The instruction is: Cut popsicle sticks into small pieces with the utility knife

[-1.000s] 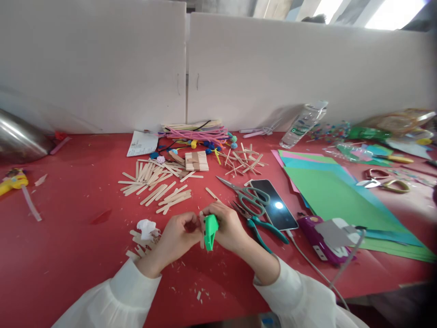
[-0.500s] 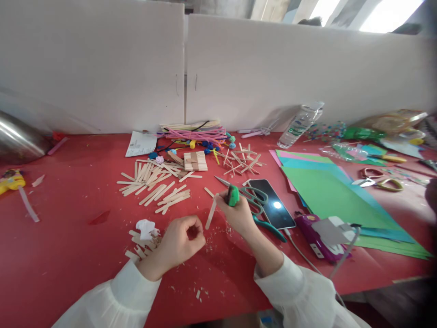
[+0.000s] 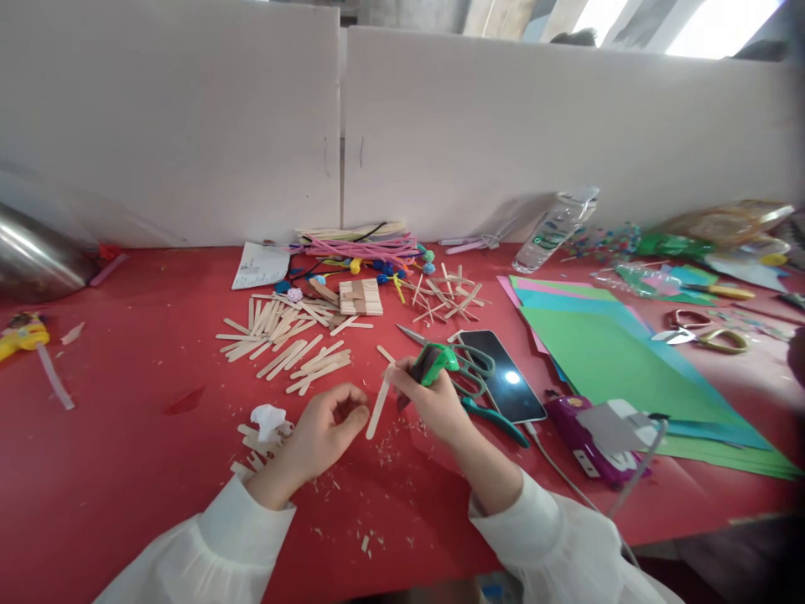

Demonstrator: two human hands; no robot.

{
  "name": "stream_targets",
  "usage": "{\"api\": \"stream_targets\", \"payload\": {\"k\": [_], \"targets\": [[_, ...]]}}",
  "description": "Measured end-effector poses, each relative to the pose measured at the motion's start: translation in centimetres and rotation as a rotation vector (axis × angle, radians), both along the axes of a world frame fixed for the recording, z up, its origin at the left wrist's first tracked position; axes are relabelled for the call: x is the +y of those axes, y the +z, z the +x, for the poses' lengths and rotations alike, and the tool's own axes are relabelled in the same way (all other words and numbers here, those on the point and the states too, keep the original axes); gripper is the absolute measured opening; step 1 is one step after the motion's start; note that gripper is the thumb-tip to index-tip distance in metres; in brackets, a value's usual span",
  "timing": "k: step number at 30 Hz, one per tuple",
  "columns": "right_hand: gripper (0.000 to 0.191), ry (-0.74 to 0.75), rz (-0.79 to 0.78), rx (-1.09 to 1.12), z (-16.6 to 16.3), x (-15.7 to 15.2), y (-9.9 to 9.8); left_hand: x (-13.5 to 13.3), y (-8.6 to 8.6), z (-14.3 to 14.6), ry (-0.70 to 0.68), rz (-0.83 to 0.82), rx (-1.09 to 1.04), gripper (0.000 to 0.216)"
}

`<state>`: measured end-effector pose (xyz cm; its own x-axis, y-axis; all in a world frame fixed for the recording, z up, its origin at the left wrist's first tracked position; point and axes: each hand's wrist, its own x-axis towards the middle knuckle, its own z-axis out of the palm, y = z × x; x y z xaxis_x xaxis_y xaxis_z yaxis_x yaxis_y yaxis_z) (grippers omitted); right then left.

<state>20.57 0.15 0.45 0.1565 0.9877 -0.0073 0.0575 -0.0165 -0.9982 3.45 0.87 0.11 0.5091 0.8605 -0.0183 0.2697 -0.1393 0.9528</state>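
My right hand (image 3: 431, 398) is closed on a small green cutter (image 3: 438, 362) and also pinches a wooden craft stick (image 3: 379, 404) that slants down to the left. My left hand (image 3: 320, 432) rests on the red table (image 3: 126, 436), fingers curled loosely, its fingertips close to the lower end of that stick; nothing shows in it. Short cut stick pieces (image 3: 255, 453) and wood chips lie just left of my left hand, beside a crumpled white scrap (image 3: 269, 418).
Loose craft sticks (image 3: 283, 335) and a glued stick panel (image 3: 360, 296) lie ahead. Scissors (image 3: 465, 362), green-handled pliers (image 3: 496, 419), a phone (image 3: 501, 373) and a purple glue gun (image 3: 591, 436) sit at right, beside coloured paper sheets (image 3: 616, 361). White boards (image 3: 503, 126) wall the back.
My hands parted from the middle. The right hand carried the green cutter and the stick up and right, then tilted the cutter. The left hand loosened and shifted slightly toward the stick.
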Motion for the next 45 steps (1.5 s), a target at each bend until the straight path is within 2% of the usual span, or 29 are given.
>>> {"api": "stream_targets", "payload": {"k": [2,5,8,11,13,16,18,21,23,26,28,31,38,45], "targets": [[0.027,0.034,0.002,-0.03,-0.2,-0.1,0.1,-0.1,0.3,0.0,-0.059,-0.048,-0.059,0.018],[0.026,0.076,0.034,-0.115,-0.5,-0.2,0.1,0.0,0.6,0.1,-0.13,-0.095,-0.023,0.021],[0.026,0.063,0.114,-0.225,-0.6,-0.4,0.1,0.2,0.3,0.1,-0.092,-0.096,0.024,0.02],[0.026,-0.017,0.194,-0.34,-0.1,-0.6,0.3,0.4,-0.4,0.1,0.008,-0.126,0.047,0.019],[0.028,-0.045,0.199,-0.335,0.2,-0.7,0.4,0.5,-0.8,0.0,0.057,-0.17,0.099,0.02],[0.032,-0.03,0.135,-0.221,0.6,-0.8,0.1,0.4,-0.5,-0.2,0.03,-0.246,0.244,0.024],[0.033,-0.007,0.101,-0.196,0.6,-0.8,-0.1,0.5,0.2,-0.4,0.013,-0.145,0.422,0.026],[0.032,0.044,0.117,-0.233,0.5,-0.8,-0.2,0.8,1.0,-0.8,0.018,0.19,0.639,0.02],[0.031,0.082,0.14,-0.262,0.5,-0.9,-0.1,1.0,1.0,-1.1,-0.028,0.377,0.615,0.01],[0.031,0.118,0.148,-0.3,0.3,-1.0,0.0,1.3,0.1,-1.4,-0.087,0.553,0.558,0.02],[0.031,0.129,0.144,-0.317,0.1,-1.0,0.0,1.4,-0.6,-1.4,-0.118,0.589,0.564,0.029],[0.03,0.135,0.149,-0.338,0.0,-1.0,-0.1,1.5,-1.1,-1.2,-0.162,0.607,0.595,0.03],[0.029,0.102,0.148,-0.37,-0.1,-1.0,-0.1,2.0,-0.8,-1.1,-0.171,0.521,0.489,0.018],[0.029,0.137,0.133,-0.313,-0.1,-1.1,0.1,2.1,-0.9,-1.1,-0.144,0.478,0.433,0.019]]}}
